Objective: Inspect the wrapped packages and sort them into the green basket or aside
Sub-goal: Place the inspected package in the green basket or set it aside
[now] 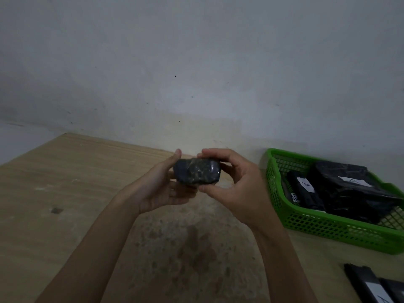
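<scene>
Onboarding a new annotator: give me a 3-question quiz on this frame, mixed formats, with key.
1. True or false: the small black package rests on the wooden table.
2. Multiple choice: the green basket sits on the person's (A) left side, (B) right side, (C) lap.
3. Fill in: the white labels on the packages in the basket show the letter ___.

Key
1. False: the left hand and the right hand hold it together above the table, fingers curled over its top.
2. B.
3. A.
</scene>
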